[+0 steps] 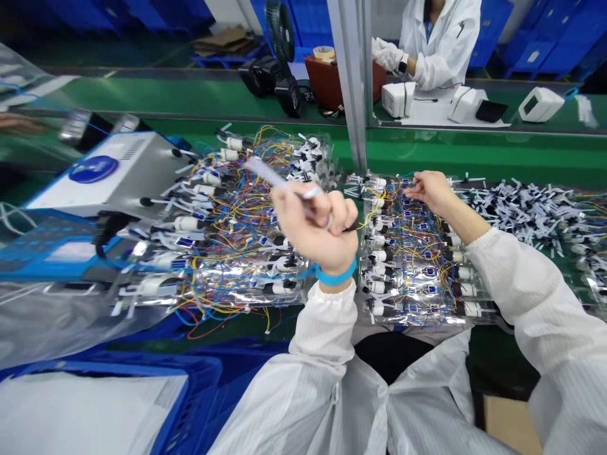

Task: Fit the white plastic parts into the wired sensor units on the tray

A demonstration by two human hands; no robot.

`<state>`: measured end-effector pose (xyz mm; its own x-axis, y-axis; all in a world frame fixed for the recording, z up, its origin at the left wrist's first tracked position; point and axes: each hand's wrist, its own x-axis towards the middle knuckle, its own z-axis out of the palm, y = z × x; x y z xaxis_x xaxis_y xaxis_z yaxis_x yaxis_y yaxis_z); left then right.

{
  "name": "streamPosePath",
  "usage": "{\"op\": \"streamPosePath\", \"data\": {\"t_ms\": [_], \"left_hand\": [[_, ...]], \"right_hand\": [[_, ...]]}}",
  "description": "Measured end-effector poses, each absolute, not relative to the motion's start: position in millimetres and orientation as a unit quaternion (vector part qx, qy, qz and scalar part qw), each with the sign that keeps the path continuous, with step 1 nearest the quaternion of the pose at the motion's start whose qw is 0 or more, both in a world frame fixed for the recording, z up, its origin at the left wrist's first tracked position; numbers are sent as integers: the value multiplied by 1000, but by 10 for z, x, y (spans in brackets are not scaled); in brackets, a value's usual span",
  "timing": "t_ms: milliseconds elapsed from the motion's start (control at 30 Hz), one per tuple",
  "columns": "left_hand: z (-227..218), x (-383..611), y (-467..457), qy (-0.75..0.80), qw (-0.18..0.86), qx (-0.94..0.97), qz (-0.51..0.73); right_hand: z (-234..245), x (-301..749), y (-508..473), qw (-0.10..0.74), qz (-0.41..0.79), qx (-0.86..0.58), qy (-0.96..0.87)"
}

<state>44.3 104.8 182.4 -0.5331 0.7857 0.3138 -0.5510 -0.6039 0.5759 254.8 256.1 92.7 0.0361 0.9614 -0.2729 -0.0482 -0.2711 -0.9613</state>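
Nearest the camera, a white smock [327,404] parts into two sleeves. The left hand [315,227], wearing a blue wristband [336,273], is closed in a fist, its fingers pressed together around a pale strip [265,172] that projects beyond the thumb side. A small dark tip [351,226] shows past the knuckles; whether it belongs to the strip cannot be determined. The right hand [429,193] is open, fingers loosely spread, directly over a clear plastic bundle of wired plugs [408,253]; contact cannot be confirmed. A second bundle of wired plugs [227,246] lies below and ahead of the left hand, and loose white clips [526,212] lie beyond the right hand. A firm grip held clear of the wires is judged sound, as they could snag. The fist hides the strip's held end. Ahead of the hands, a co-worker [439,44] is cut off by the top edge.
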Motion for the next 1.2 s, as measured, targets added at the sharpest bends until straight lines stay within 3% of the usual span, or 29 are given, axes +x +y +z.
{"op": "streamPosePath", "data": {"t_ms": [100,200,267,367,533,633,800,867,967,1200], "left_hand": [[2004,306,869,154,363,272,878],[2108,191,794,74,333,291,894],[2152,165,764,60,343,301,888],[2162,121,729,80,381,318,864],[2076,-226,611,0,320,388,864],[2099,-403,440,75,293,394,868],[2205,-350,276,167,291,383,861],[2216,-286,287,179,290,379,861],[2194,-216,343,182,290,363,867],[2122,-196,436,161,304,361,867]], "right_hand": [[928,2540,2540,481,561,-560,-374],[960,2487,2404,503,449,-542,-502],[1000,2415,2267,453,369,-457,-671],[1030,2260,2108,312,262,-323,-854],[938,2099,2190,252,161,-371,-879],[920,2179,2308,265,193,-388,-861],[1011,2467,2377,234,516,-384,-729],[1020,2552,2403,256,549,-414,-680],[968,2579,2463,285,423,-469,-721],[761,2346,2596,181,143,-425,-875]]}}
